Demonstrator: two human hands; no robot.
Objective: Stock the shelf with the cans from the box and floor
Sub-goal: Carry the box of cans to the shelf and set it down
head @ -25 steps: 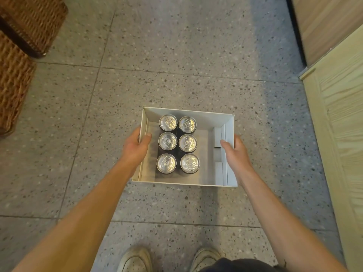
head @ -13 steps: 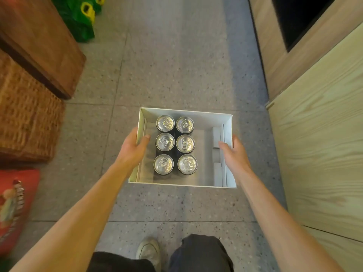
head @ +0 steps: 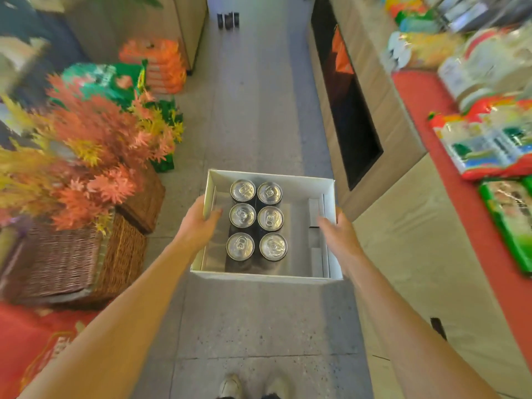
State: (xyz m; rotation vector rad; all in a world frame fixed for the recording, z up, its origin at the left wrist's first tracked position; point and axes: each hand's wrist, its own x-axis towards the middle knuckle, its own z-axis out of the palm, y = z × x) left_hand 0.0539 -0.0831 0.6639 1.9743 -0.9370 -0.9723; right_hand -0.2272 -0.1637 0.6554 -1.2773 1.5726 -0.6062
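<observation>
I carry an open white cardboard box (head: pixel 296 180) in front of me, above the grey speckled floor. Several silver-topped dark cans (head: pixel 256 217) stand upright in two rows in its left half; the right half is bare. My left hand (head: pixel 198 223) grips the box's left wall, thumb over the rim. My right hand (head: pixel 339 237) grips the right wall. A few dark cans (head: pixel 228 20) stand on the floor far up the aisle. A wooden shelf unit (head: pixel 374 116) with a dark opening runs along the right.
Wicker baskets (head: pixel 86 254) with orange and yellow artificial flowers (head: pixel 86 145) line the left. Orange and green packs (head: pixel 155 67) lie further back. A red-covered counter (head: pixel 426 116) with bagged goods is at the right. My shoes (head: pixel 253 387) show at the bottom.
The view has lifted from the floor to the aisle ahead, bringing flowers, counter goods and distant cans into sight. Both hands keep the same hold on the box.
</observation>
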